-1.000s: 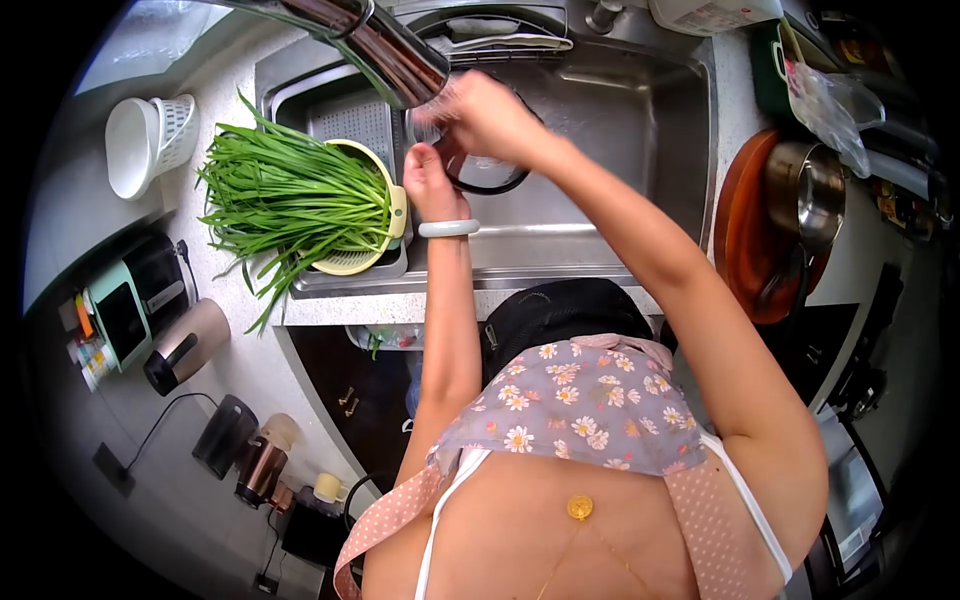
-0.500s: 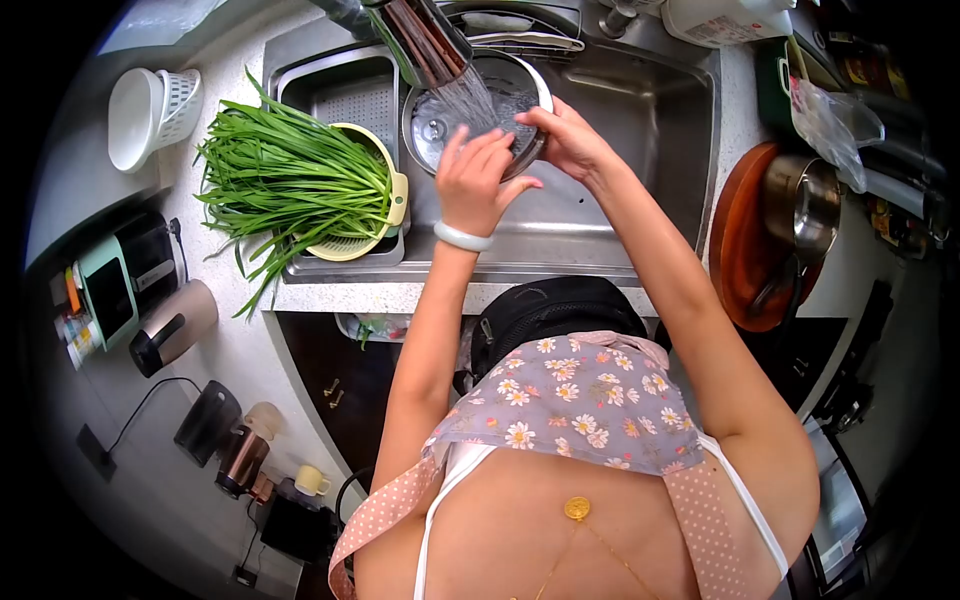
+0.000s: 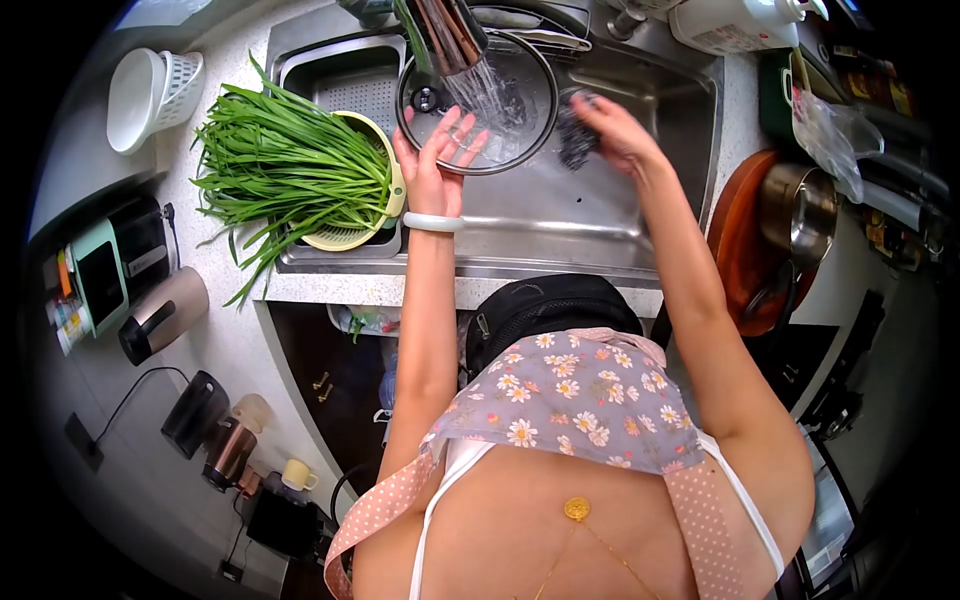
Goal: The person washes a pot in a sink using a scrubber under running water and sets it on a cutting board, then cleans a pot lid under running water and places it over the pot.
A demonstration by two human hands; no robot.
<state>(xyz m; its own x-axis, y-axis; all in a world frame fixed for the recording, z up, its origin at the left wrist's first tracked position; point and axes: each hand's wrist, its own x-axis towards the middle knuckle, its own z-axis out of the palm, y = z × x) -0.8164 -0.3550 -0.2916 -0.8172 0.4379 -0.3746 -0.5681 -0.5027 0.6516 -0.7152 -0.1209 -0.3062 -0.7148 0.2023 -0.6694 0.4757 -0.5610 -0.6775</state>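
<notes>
A round glass lid [image 3: 525, 75] with a metal rim is under water running from the faucet [image 3: 445, 35], above the sink [image 3: 600, 215]. My left hand [image 3: 438, 150], with a pale bangle at the wrist, supports the lid's near left side, its fingers spread and seen partly against the glass. To the right of the lid, my right hand [image 3: 615, 130] is closed on a dark, blurred scrubber [image 3: 576, 130]. The lid's dark knob [image 3: 426, 98] shows near its left edge.
Long green stalks [image 3: 290, 165] fill a pale yellow colander [image 3: 396, 185] left of the sink. White baskets [image 3: 150, 95] stand farther left. A round wooden board [image 3: 735, 245] and a metal pot [image 3: 800, 210] are on the right. A white bottle [image 3: 735, 25] stands behind.
The lid has turned to show its full round face. My right hand has moved off it to the right with the dark scrubber, while my left hand has shifted left beneath it.
</notes>
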